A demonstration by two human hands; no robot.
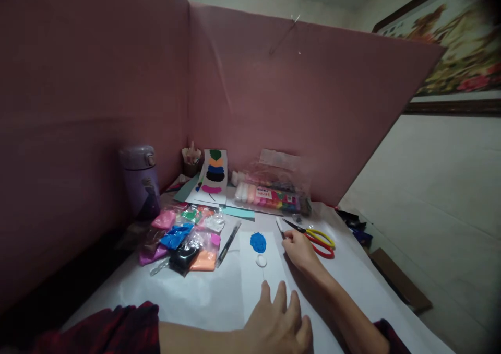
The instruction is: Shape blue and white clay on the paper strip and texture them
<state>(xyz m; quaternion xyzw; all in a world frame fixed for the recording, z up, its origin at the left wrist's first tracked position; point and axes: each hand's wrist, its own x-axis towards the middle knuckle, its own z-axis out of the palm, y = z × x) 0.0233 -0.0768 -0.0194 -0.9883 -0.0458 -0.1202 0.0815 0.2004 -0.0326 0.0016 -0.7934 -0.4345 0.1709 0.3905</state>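
Note:
My left hand [277, 317] lies with fingers spread on the lower part of a white paper strip [248, 286]. On that strip are a textured blue clay patch [258, 242] and a smaller, smooth white clay piece [261, 260] below it. A thin line runs from the white piece toward my left fingertips. To the right of the strip, the fingers of my right hand [299, 247] close on a slim white pen-like tool [279, 225]; its lower end is hidden. Scissors [313, 236] with yellow and red handles lie just beyond my right hand.
Clay packets [183, 239] are heaped at left, beside a dark pen [228, 244]. Behind stand a purple flask [141, 181], a cup of sticks [191, 158], a card with coloured clay patches [215, 171] and a bag of clay tubes [270, 195]. Pink panels [293, 98] border the table.

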